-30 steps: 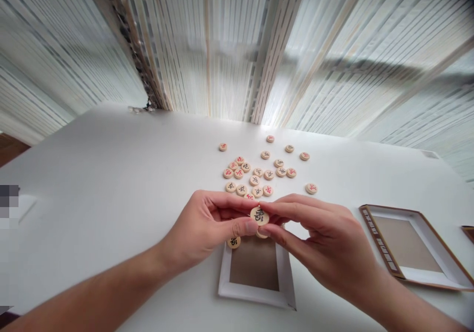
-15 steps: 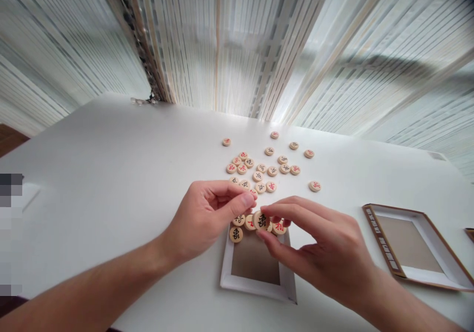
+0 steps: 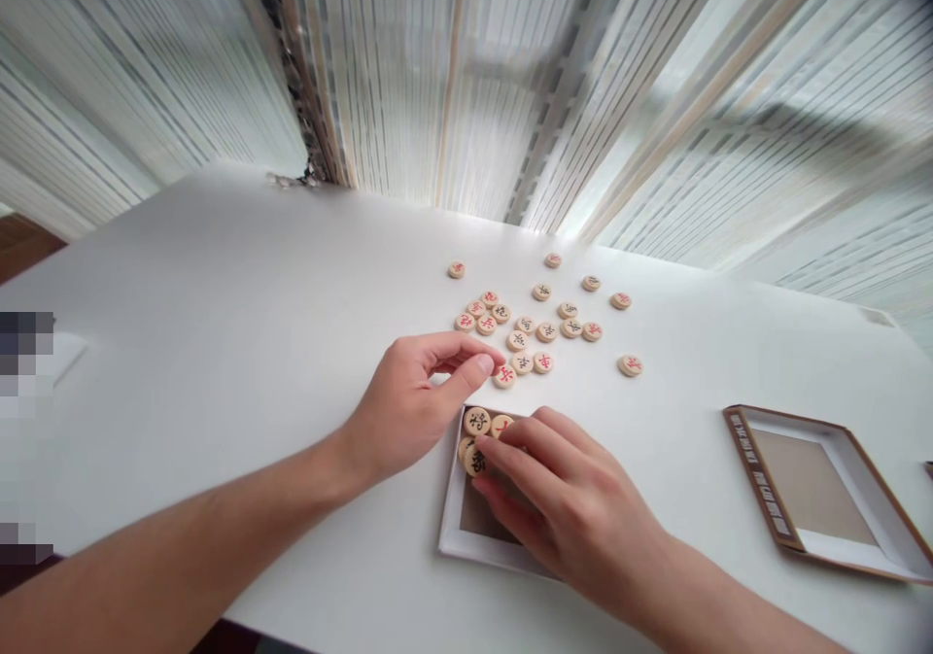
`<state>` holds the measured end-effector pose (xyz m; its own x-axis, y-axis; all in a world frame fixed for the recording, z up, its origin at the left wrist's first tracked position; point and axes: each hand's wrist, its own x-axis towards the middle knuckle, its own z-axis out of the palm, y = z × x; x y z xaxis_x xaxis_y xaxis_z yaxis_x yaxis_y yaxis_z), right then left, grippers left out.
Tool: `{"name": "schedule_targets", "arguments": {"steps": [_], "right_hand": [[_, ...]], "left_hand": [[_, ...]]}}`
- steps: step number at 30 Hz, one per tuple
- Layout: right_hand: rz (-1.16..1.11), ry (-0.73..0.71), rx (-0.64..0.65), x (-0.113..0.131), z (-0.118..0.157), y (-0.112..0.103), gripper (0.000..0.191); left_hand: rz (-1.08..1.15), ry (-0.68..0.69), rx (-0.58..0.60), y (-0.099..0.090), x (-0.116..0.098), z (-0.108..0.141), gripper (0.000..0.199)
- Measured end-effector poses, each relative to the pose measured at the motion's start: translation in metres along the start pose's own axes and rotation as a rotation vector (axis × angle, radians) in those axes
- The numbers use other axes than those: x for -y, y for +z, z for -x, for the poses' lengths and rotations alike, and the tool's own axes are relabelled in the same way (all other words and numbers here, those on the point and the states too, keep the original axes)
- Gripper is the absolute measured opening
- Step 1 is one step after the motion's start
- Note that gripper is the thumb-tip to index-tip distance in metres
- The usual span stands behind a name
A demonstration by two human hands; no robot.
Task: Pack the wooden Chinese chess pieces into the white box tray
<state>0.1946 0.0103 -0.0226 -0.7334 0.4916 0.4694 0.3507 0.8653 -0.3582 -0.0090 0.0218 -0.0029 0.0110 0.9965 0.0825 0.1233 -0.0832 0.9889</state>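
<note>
**Right hand in the box, a black-marked disc at its fingertips**

Your right hand (image 3: 569, 489) reaches across the shallow box (image 3: 450, 530), its thumb and forefinger pinching a black-marked disc (image 3: 475, 461) from the right. The disc is round, so it has no long axis to line up; what matters is that it sits close to the box's left wall, which runs away from you. It overlaps another disc there in view; whether the two touch, you cannot tell from here.

Your left hand (image 3: 404, 392) is loosely curled just beyond the box's far left corner, thumb close to the forefinger, nothing visible between them. Your right hand is the one at the disc; your left lies up and left of it, apart.

Inside the far end of the box lie a second black-marked disc (image 3: 477, 421) and a red-marked disc (image 3: 502, 427), partly hidden by your right fingers. Past the box, a red-marked piece (image 3: 504, 376) lies just beside your left fingertips, with more pieces (image 3: 546, 331) scattered farther across the table (image 3: 240, 324). A brown-edged tray (image 3: 762, 484) stands well off to your right.
</note>
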Motion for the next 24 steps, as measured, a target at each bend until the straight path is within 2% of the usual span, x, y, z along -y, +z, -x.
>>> {"name": "schedule_targets", "arguments": {"steps": [6,24], "right_hand": [[0.065,-0.031,-0.046,0.0012,0.0003,0.0002,0.011],[0.052,-0.038,-0.084,0.0006,-0.0027,0.0041,0.008]], "left_hand": [[0.011,0.011,0.013,0.0010,-0.0008,0.0002,0.016],[-0.024,0.003,0.006,-0.0004,-0.0015,0.0008,0.016]]}}
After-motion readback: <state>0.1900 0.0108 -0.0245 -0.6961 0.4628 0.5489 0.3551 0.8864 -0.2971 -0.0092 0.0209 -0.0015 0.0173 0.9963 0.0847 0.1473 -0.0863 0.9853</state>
